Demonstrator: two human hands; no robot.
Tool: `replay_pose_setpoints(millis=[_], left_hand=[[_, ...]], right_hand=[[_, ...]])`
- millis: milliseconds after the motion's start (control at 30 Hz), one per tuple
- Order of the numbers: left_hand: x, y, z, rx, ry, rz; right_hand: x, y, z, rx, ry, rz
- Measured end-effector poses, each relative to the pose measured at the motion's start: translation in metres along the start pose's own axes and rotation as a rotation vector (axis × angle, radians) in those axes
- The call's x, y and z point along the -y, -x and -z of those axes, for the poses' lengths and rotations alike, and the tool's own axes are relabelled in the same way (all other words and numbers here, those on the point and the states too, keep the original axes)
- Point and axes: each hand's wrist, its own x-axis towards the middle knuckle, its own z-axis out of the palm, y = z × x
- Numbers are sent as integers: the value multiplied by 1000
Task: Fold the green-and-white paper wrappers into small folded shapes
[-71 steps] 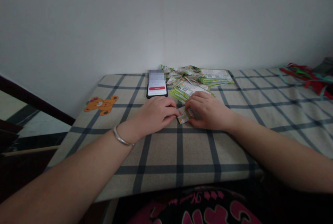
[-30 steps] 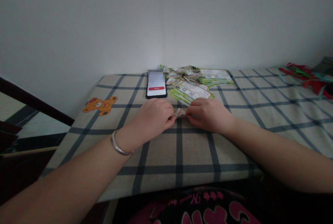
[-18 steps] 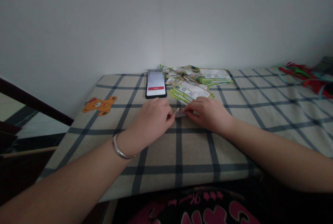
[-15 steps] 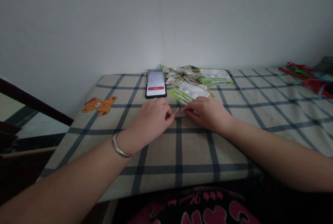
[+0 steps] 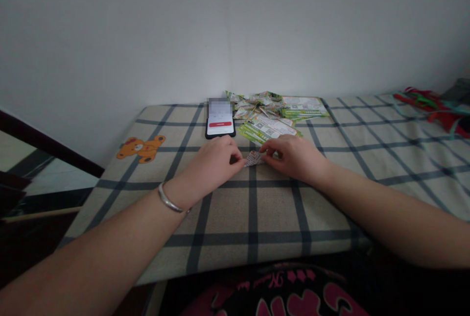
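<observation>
One small paper (image 5: 253, 159), seemingly part-folded, gripped between left hand (image 5: 219, 160) and right hand (image 5: 294, 158), nearer than the phone (image 5: 220, 130); right of the phone, folded papers (image 5: 270, 97) done, flat leaflets (image 5: 270, 130) unfolded.

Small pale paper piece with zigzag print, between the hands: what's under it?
Beige cloth with dark-blue checks shows around the paper piece; what lies directly beneath is covered. The left hand and right hand hold its ends.

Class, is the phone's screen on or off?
On: the phone beyond the left hand glows white, with a red bar showing.
</observation>
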Motion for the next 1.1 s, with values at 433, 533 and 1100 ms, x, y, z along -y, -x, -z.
replay_pose_setpoints(millis=[433,533,1100], left_hand=[[3,-1,-5,5,-29,-5],[4,0,-7,12,-42,-15],[3,3,-6,-3,-151,-310]], right_hand=[[-1,-2,-2,12,-12,-50],[-6,-4,-6,36,-69,-32],[2,-2,-5,1,39,87]])
